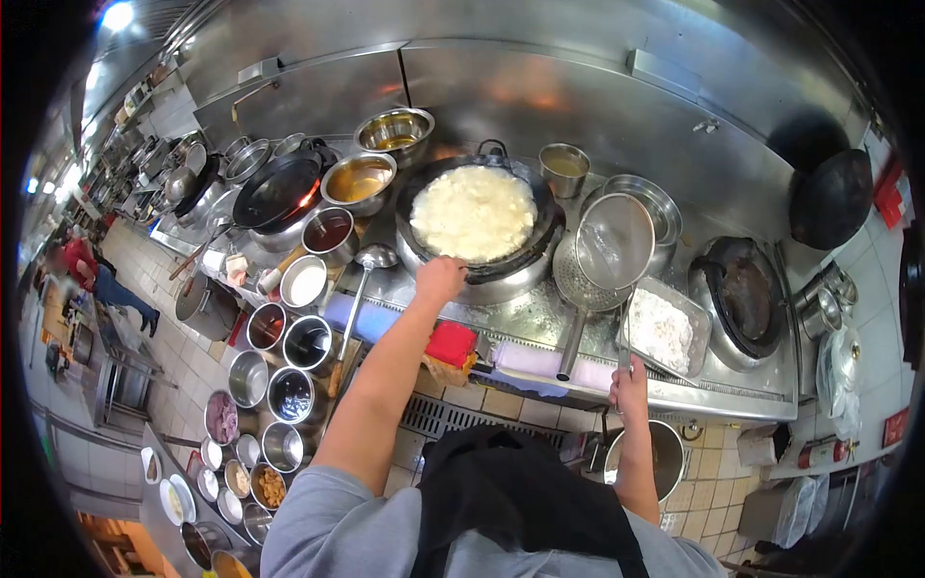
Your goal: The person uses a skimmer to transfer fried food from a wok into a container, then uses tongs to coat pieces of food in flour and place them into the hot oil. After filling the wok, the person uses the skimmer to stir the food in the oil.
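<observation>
- Steel tabletop point(535, 323): carries wok point(547, 204), centre; tiled floor point(708, 493) below.
- Left hand point(441, 279): extended to wok's near rim; grip cannot be determined.
- Right hand point(630, 385): clamped on handle of strainer point(615, 241).

Open air above wok point(546, 200) — strainer point(615, 241) alongside

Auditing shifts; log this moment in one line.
left hand: at rim of wok | right hand: holds mesh strainer | pale froth: inside wok
</observation>
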A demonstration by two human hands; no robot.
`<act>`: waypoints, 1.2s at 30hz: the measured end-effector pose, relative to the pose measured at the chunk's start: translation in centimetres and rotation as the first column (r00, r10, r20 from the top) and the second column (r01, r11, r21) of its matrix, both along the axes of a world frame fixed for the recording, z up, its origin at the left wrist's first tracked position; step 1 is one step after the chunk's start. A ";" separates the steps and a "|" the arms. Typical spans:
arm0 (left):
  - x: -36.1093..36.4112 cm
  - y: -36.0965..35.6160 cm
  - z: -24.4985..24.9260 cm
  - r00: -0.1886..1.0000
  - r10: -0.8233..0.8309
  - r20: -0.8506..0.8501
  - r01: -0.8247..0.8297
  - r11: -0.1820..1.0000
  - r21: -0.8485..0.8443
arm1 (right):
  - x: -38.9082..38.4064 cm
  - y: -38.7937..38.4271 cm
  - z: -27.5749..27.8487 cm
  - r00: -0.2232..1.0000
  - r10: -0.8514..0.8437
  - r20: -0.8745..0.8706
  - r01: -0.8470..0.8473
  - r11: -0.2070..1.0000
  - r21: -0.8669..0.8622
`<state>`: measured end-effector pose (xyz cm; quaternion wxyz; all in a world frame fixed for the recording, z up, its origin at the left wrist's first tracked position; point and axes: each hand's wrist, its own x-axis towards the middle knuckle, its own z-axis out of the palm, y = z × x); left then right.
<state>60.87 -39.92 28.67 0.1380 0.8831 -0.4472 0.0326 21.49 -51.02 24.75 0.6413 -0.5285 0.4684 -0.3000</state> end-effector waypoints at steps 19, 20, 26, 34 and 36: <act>0.9 0.4 -1.4 0.996 0.065 0.064 -0.040 0.944 -0.327 | -2.1 -3.3 0.0 0.993 0.057 -0.108 -0.055 0.998 0.022; 1.4 0.3 -1.9 0.996 0.030 0.088 0.003 0.938 -0.348 | -1.4 -3.3 0.5 0.992 0.063 -0.112 -0.061 0.998 0.021; 2.3 0.3 -2.3 0.999 0.010 -0.037 -0.020 0.958 -0.285 | 1.6 -0.5 3.5 0.998 0.028 -0.048 -0.029 0.999 -0.019; 2.8 1.6 -2.0 0.995 -0.092 0.029 0.095 0.885 -0.455 | 4.0 1.8 4.8 0.998 -0.059 -0.035 0.057 0.996 -0.061; 3.2 2.3 -2.1 0.991 -0.131 -0.001 0.115 0.872 -0.477 | 4.4 2.0 4.7 0.993 -0.083 -0.081 0.075 0.992 -0.100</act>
